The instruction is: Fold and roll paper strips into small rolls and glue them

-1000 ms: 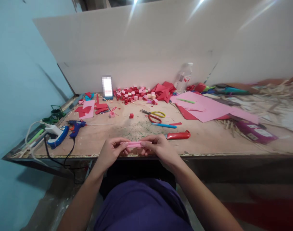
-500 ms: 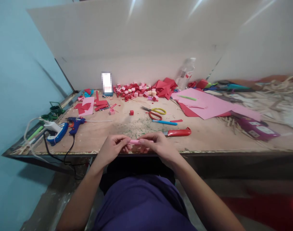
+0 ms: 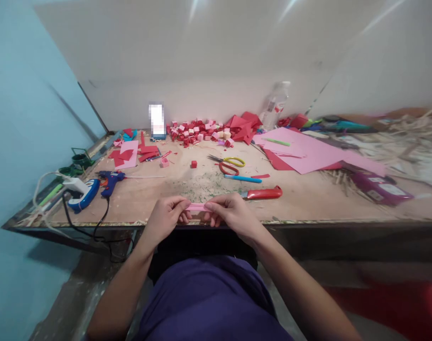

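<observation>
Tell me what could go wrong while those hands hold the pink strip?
The knife lies just beyond the right hand with its blade end towards it, so a careless reach might mean a cut.

The strip is thin and pinched by the fingers of the left hand and right hand, so a hard pull could crease or tear it.

The cord of the glue gun droops over the table edge, so something might snag it.

A craft workshop: glue gun (image 3: pixel 111 178), scissors (image 3: pixel 222 163), paper sheets (image 3: pixel 315 154), workbench (image 3: pixel 141 192).
</observation>
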`<action>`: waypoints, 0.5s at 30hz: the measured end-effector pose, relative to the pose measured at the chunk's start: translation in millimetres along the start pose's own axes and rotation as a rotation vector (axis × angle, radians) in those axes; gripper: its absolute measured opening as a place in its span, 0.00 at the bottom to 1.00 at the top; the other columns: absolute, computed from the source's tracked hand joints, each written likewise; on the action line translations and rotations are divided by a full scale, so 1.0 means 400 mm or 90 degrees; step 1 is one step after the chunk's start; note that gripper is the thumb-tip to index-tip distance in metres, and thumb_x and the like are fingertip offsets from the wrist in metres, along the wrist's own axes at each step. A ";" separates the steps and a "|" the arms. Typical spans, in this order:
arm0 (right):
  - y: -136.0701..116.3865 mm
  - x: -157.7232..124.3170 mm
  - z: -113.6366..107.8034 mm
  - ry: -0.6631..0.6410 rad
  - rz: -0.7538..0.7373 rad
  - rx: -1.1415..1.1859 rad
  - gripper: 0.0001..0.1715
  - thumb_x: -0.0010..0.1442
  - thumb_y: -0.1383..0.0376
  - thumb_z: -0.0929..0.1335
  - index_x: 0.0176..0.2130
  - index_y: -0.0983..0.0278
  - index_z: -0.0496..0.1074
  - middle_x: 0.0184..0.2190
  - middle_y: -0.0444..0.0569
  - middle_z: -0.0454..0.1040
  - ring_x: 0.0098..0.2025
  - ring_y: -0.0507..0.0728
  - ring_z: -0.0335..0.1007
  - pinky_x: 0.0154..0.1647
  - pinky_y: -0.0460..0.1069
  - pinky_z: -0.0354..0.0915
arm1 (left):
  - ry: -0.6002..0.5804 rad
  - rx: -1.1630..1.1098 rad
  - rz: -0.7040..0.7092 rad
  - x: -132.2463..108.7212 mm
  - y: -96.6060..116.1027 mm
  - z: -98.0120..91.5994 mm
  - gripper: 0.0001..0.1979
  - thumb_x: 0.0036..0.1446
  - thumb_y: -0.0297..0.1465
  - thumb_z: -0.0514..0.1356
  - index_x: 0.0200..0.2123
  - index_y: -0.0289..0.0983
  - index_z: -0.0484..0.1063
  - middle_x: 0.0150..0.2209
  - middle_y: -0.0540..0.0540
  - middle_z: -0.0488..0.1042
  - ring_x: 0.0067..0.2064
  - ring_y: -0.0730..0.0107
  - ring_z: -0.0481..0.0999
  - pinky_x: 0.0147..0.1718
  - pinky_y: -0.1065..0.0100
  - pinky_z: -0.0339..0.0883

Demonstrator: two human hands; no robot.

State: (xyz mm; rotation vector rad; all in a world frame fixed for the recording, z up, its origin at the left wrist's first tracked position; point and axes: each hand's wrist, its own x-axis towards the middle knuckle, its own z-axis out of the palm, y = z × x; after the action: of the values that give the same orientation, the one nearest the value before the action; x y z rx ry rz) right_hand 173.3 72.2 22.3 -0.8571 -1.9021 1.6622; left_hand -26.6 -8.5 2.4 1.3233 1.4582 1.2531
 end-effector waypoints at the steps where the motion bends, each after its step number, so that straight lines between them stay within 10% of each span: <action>1: 0.000 0.001 0.000 -0.001 -0.004 -0.003 0.25 0.61 0.49 0.72 0.28 0.68 0.79 0.22 0.50 0.78 0.22 0.51 0.71 0.25 0.45 0.67 | 0.000 0.007 0.003 0.000 0.001 0.001 0.20 0.64 0.43 0.60 0.27 0.35 0.76 0.22 0.48 0.77 0.23 0.72 0.76 0.26 0.73 0.68; 15: -0.001 -0.003 -0.008 0.030 0.009 0.019 0.30 0.61 0.44 0.71 0.28 0.68 0.79 0.23 0.51 0.80 0.21 0.51 0.70 0.25 0.46 0.66 | 0.044 -0.020 -0.005 -0.002 0.012 -0.002 0.18 0.59 0.45 0.65 0.30 0.35 0.78 0.22 0.50 0.76 0.23 0.73 0.74 0.23 0.74 0.67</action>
State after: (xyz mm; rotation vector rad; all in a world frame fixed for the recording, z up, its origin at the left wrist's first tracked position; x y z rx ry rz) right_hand 176.4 73.6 23.2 -0.8922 -1.8393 1.6605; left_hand -26.3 -9.4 7.1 1.2646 1.4840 1.3230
